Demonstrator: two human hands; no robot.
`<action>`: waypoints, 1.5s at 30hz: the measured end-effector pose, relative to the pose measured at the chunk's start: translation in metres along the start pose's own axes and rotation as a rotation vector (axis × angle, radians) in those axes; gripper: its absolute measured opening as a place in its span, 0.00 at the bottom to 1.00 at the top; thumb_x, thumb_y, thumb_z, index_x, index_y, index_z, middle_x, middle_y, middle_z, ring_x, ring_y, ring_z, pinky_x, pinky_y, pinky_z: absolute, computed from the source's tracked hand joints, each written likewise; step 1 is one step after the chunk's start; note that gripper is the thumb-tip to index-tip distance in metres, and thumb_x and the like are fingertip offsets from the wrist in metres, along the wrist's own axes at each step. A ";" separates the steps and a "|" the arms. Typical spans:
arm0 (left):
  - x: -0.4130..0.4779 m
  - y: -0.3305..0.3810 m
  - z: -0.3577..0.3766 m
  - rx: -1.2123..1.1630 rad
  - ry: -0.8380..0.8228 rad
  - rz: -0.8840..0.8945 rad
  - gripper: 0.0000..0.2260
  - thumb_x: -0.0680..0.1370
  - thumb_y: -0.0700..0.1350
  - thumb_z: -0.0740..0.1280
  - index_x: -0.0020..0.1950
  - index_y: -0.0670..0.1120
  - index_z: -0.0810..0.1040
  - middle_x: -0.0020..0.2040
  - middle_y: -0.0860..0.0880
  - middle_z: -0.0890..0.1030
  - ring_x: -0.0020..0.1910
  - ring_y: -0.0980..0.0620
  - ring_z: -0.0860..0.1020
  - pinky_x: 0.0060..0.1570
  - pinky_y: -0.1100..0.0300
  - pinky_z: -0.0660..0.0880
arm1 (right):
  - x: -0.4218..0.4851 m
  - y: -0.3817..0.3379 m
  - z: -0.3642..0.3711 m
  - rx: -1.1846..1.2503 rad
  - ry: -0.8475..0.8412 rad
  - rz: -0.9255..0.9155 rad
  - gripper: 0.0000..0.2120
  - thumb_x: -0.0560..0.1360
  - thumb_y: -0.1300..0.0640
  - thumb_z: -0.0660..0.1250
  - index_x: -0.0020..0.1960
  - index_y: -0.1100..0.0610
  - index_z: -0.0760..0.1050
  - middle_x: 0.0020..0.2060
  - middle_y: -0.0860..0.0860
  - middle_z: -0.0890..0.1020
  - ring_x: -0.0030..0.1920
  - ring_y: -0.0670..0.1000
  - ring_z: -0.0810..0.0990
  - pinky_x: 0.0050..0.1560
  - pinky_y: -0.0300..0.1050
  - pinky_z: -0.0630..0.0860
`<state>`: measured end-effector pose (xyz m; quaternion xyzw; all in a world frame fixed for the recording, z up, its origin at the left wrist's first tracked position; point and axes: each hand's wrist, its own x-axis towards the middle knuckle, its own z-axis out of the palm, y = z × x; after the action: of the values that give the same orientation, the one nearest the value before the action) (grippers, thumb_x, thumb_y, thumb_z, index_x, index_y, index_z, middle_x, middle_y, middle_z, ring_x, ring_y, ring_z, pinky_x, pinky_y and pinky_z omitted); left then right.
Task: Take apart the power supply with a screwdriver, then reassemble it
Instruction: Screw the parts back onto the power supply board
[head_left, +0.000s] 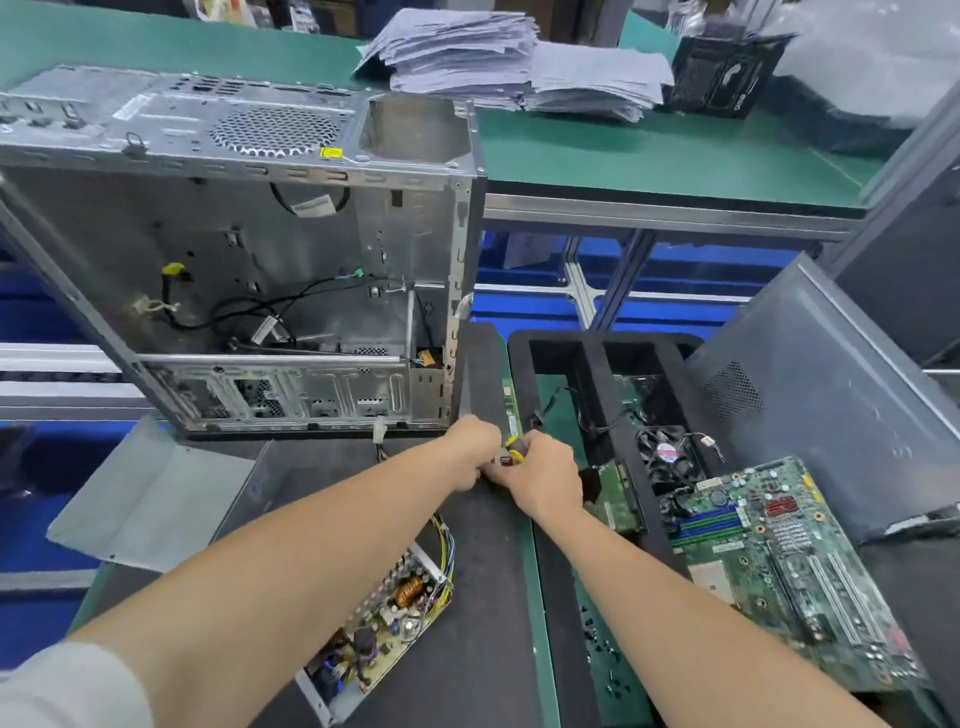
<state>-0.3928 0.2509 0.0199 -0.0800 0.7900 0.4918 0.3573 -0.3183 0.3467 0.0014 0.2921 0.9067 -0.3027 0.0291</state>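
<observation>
The opened power supply (384, 629) lies near the bottom centre, its circuit board with a copper coil and yellow wires exposed. Its grey metal cover (150, 504) lies to the left on the dark mat. Just beyond it, both hands meet above the mat's right edge. My right hand (545, 478) grips the yellow and black screwdriver (515, 448). My left hand (470, 452) is curled at the screwdriver's lower end, and what it pinches is hidden by the fingers.
An empty PC case (260, 260) stands open at the back left. A black foam tray (597, 395) with a cooler fan (667, 452) and a motherboard (779, 551) lies to the right. A grey side panel (831, 389) leans at far right. Loose screws (597, 639) lie on the green strip.
</observation>
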 end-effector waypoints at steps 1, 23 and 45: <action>0.001 0.003 0.002 -0.014 -0.004 -0.009 0.10 0.84 0.38 0.56 0.46 0.45 0.72 0.44 0.46 0.76 0.39 0.49 0.73 0.43 0.57 0.73 | 0.003 0.001 -0.002 0.020 -0.003 0.000 0.18 0.69 0.42 0.80 0.44 0.54 0.78 0.42 0.52 0.81 0.44 0.56 0.81 0.36 0.46 0.70; -0.012 -0.009 0.004 0.509 -0.121 0.320 0.18 0.81 0.34 0.59 0.51 0.51 0.85 0.53 0.48 0.84 0.54 0.46 0.83 0.50 0.58 0.79 | 0.019 0.046 -0.023 0.239 0.046 0.300 0.06 0.75 0.60 0.74 0.50 0.61 0.81 0.45 0.57 0.83 0.45 0.59 0.82 0.42 0.46 0.75; -0.069 -0.061 -0.122 1.226 -0.415 0.670 0.20 0.77 0.61 0.72 0.65 0.57 0.74 0.56 0.58 0.78 0.54 0.55 0.75 0.54 0.54 0.72 | -0.064 -0.016 -0.018 0.191 -0.852 -0.100 0.08 0.75 0.63 0.75 0.42 0.54 0.79 0.32 0.50 0.78 0.28 0.47 0.63 0.30 0.38 0.60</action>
<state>-0.3723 0.1027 0.0519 0.4756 0.8215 0.0490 0.3108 -0.2717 0.3135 0.0392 0.0982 0.7946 -0.4799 0.3587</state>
